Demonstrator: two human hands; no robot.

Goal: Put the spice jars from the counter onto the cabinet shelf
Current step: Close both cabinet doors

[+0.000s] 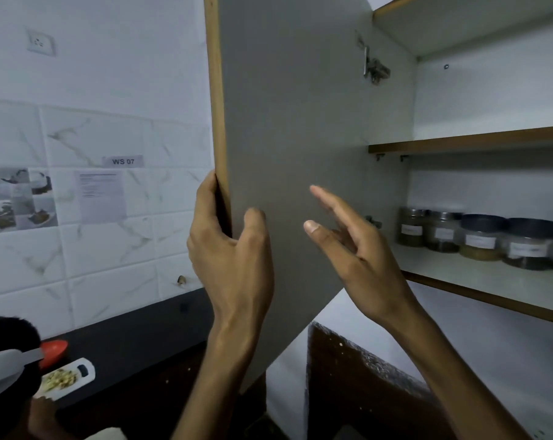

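Several clear spice jars (478, 238) with dark or metal lids and white labels stand in a row on the lower cabinet shelf (490, 290) at the right. The grey cabinet door (294, 128) hangs open in the middle of the view. My left hand (233, 249) grips the door's wooden outer edge, fingers behind it and thumb on the inner face. My right hand (351, 246) hovers in front of the door's inner face with fingers spread and straight, holding nothing.
An upper shelf (468, 142) holds nothing visible. A dark counter (135, 350) runs below the tiled wall (94, 122). At the lower left another person's head (8, 347) is beside a white cutting board (69, 377) with chopped food and an orange utensil (54, 350).
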